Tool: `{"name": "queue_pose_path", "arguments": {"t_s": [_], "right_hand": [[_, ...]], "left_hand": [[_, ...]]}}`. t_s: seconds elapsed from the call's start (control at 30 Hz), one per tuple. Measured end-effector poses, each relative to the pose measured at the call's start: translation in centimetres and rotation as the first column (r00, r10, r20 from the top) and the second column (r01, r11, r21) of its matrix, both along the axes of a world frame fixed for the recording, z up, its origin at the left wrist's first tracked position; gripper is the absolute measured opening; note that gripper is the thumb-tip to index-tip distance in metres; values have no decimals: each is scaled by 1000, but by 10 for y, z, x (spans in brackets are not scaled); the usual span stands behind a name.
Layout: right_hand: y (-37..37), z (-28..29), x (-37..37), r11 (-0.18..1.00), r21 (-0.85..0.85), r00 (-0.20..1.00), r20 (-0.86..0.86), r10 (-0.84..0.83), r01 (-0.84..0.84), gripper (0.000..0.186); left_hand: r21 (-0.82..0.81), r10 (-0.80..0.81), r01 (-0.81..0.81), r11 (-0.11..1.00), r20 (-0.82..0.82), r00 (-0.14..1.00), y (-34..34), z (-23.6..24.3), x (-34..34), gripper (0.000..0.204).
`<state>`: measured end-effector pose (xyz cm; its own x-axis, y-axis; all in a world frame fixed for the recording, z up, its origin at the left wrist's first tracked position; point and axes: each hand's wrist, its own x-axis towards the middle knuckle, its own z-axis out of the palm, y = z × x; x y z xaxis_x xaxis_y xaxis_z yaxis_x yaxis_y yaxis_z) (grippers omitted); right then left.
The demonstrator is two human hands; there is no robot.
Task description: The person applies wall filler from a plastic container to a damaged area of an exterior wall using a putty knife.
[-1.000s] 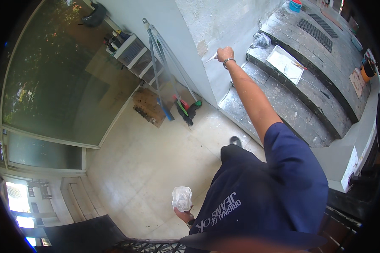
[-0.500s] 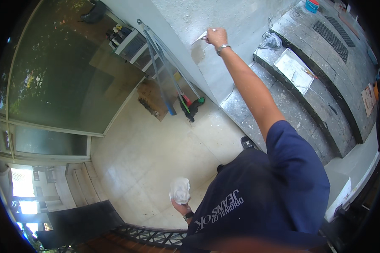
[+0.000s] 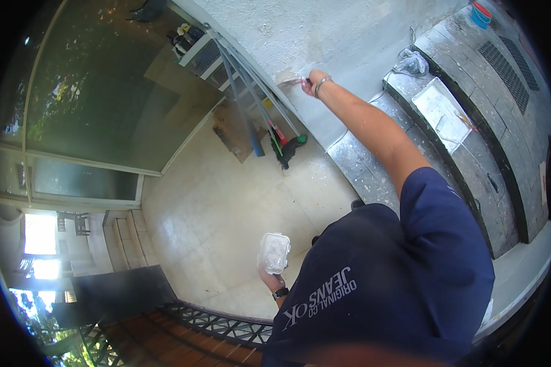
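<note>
My right hand (image 3: 314,84), arm stretched far out, is closed around a putty knife (image 3: 292,81). Its blade lies at the pale wall (image 3: 355,37), near the corner edge, over a small brownish patch. The exact contact of the blade is too small to make out. Low in the view, my left hand (image 3: 272,281) grips a white plastic tub (image 3: 274,252) from beneath. White paste coats the inside of the tub, whose opening faces up.
Long-handled brooms (image 3: 251,92) lean by the wall corner beside a shelf (image 3: 203,58). Grey steps (image 3: 471,165) on the right hold a white tray (image 3: 442,113), a clear plastic bag (image 3: 412,63) and a blue bucket (image 3: 480,17). A glass partition (image 3: 98,92) stands left; a black railing (image 3: 226,321) runs below.
My right hand has moved down the wall with the putty knife, from above the brownish patch to beside it. My left hand has lifted the tub slightly. The whole view has shifted.
</note>
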<state>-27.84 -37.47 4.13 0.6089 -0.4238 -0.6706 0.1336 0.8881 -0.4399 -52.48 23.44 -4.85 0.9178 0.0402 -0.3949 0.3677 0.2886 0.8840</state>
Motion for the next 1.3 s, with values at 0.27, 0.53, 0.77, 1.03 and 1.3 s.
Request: {"name": "queue_pose_path", "arguments": {"t_s": [0.27, 0.53, 0.77, 1.03, 1.3], "right_hand": [[-77, 67, -27, 985, -25, 983, 83, -166, 169, 24], [24, 39, -86, 888, -410, 975, -166, 151, -207, 14], [-14, -25, 49, -13, -815, 815, -578, -48, -579, 20], [9, 135, -33, 283, -868, 907, -420, 17, -407, 20], [44, 81, -107, 617, -780, 993, -115, 18, -101, 19]], "left_hand": [[58, 156, -151, 987, -90, 984, -5, 2, -60, 52], [45, 201, -197, 979, -137, 970, -14, -9, -80, 52], [80, 107, -100, 992, -90, 990, -22, -30, -78, 62], [-61, 244, -252, 966, -114, 963, -30, -49, -97, 48], [-40, 186, -187, 982, -7, 982, -26, -61, -93, 40]]}}
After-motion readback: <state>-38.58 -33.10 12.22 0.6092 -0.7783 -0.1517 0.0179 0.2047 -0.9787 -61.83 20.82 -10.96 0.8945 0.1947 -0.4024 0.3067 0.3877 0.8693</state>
